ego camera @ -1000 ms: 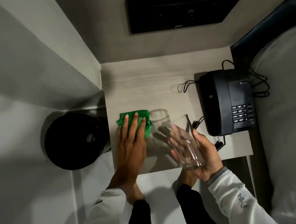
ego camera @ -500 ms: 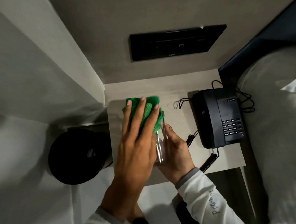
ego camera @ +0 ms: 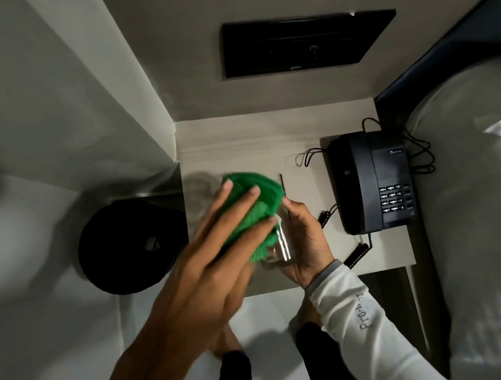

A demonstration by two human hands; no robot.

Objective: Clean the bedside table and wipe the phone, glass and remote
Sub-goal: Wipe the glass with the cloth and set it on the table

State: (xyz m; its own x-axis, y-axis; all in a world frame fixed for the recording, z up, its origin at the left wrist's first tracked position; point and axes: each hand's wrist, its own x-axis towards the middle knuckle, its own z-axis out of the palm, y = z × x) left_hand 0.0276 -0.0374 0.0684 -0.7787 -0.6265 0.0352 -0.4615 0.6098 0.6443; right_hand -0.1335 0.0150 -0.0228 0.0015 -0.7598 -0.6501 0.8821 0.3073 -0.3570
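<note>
My right hand (ego camera: pixel 305 242) grips a clear drinking glass (ego camera: pixel 279 248), held above the pale bedside table (ego camera: pixel 238 142). My left hand (ego camera: pixel 208 270) presses a folded green cloth (ego camera: pixel 253 201) against the glass's left side; the cloth covers most of the glass. A black desk phone (ego camera: pixel 374 181) sits on the table's right part, with its coiled cord (ego camera: pixel 356 253) trailing toward the front edge. I see no remote.
A round black bin (ego camera: pixel 126 247) stands on the floor left of the table. A black wall panel (ego camera: pixel 305 43) hangs above the table. A white pillow and bedding (ego camera: pixel 482 198) lie to the right. White walls close in on the left.
My left hand lifted the green cloth off the table and brought it against the glass. My right hand turned the glass upright and keeps holding it.
</note>
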